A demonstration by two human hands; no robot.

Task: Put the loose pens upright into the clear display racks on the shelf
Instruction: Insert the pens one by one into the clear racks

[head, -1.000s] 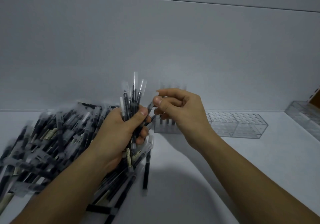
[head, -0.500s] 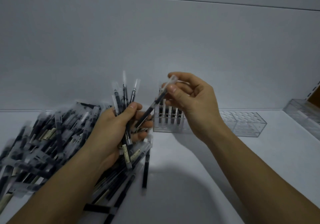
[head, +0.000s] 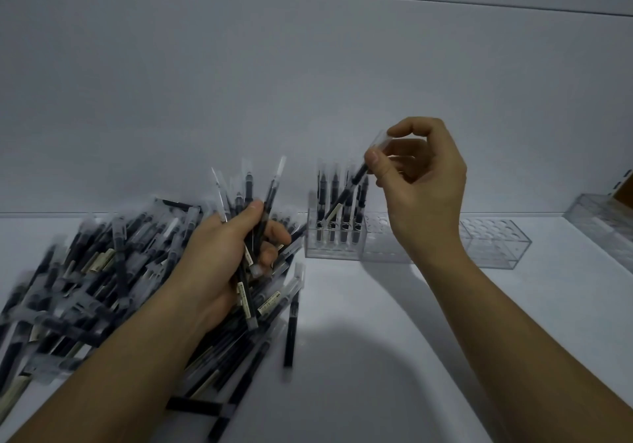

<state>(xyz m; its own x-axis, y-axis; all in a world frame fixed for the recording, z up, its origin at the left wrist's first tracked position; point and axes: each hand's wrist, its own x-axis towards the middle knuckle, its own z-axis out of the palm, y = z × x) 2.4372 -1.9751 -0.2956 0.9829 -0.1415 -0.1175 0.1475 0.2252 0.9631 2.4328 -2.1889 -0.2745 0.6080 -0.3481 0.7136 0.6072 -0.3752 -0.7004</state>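
**Left hand full of pens, right hand holding one pen over the rack**

At your far left, a heap of loose pens (head: 85,288) lies across the white shelf (head: 376,357). They are dark-barrelled with clear caps, flat and crossing each other at every angle, and many are blurred. The heap runs under your left forearm and on toward the near edge.

Your left hand (head: 222,257) sits over the heap's right side. Its fingers and thumb are wrapped round a bundle of pens (head: 248,192) that fans upward out of the fist, clear caps on top. Just right of the heap, one single pen (head: 291,333) lies on the shelf by itself, pointing away from you.

Next comes the first clear rack (head: 315,250), standing against the back wall (head: 308,83). A row of standing pens (head: 334,199) is upright in its left end. The holes further right look unfilled.

Your right hand (head: 421,189) hangs above that rack, thumb and forefinger pinching the held pen (head: 346,192) near its clear capped end. The pen tilts, its lower end down and to the left among the standing pens. You cannot tell whether it has entered a hole.

Past your right wrist, the empty rack (head: 496,244) continues the row. Another clear rack (head: 603,223) sits at the far right edge.
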